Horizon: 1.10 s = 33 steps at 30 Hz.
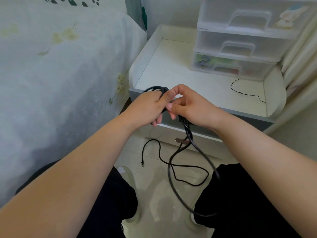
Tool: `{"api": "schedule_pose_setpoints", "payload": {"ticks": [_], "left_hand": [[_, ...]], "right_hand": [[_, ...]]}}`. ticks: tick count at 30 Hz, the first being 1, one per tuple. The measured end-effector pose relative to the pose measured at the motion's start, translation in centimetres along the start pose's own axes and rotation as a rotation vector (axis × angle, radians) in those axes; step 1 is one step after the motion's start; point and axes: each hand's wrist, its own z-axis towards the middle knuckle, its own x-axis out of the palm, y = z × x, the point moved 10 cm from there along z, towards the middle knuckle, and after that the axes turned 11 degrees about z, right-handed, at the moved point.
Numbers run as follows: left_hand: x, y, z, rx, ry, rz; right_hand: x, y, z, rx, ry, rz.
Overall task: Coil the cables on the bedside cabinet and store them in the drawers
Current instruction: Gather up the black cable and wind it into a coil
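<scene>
My left hand (149, 107) grips a bundle of black cable loops (154, 88) just in front of the bedside cabinet (171, 69). My right hand (190, 107) pinches the same black cable right beside the left thumb. From the hands the rest of the black cable (197, 148) hangs down in long loose loops to the floor, its plug end (142, 163) lying on the tiles. A thin black cable (243, 93) lies on the cabinet top at the right. Translucent plastic drawers (240, 47), three high and all closed, stand at the cabinet's back right.
A bed with a pale floral cover (60, 66) fills the left side. The cabinet's own front drawer (181, 141) is closed below my hands. A cream curtain (298, 62) hangs at the right. My knees in black trousers frame the tiled floor.
</scene>
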Motion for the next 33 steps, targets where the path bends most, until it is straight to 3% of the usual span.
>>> {"api": "schedule_pose_setpoints", "payload": {"ticks": [4,8,10,13,16,19,22,24,27,30,33], "left_hand": [[0.9,-0.1,-0.4,-0.059,0.181,-0.135],[0.8,-0.9,-0.1,0.077,0.238,0.025],[0.9,0.1,0.4,0.078,0.183,0.152],[-0.6,2.5,1.0,-0.004,-0.021,0.389],[-2.8,2.9,0.6,-0.059,-0.159,0.37],[-4.7,3.1,-0.3,-0.12,-0.217,0.146],[-5.6,6.5,-1.3,-0.307,-0.285,-0.313],[-6.0,8.6,-1.8,-0.401,-0.35,-0.497],[-5.7,9.3,-1.9,-0.453,-0.356,-0.546],[-4.8,7.9,-1.5,-0.406,-0.322,-0.365],[-4.2,6.2,-1.4,-0.365,-0.307,-0.225]], "right_hand": [[-0.2,-0.4,0.3,0.008,-0.037,0.043],[-0.7,-0.8,0.6,0.034,-0.039,0.008],[-0.5,-1.2,0.6,0.063,0.029,-0.039],[0.2,-2.3,0.5,0.123,0.14,-0.116],[0.0,-3.3,0.3,0.143,0.181,-0.291],[-0.4,-4.7,0.1,0.225,0.25,-0.405],[0.1,-5.6,-0.8,0.36,0.372,-0.285],[0.1,-6.1,-1.3,0.421,0.429,-0.237],[-0.8,-7.8,-1.6,0.466,0.479,-0.553],[-0.7,-7.4,-0.3,0.337,0.286,-0.662],[-0.3,-5.1,0.9,0.186,0.01,-0.28]]}}
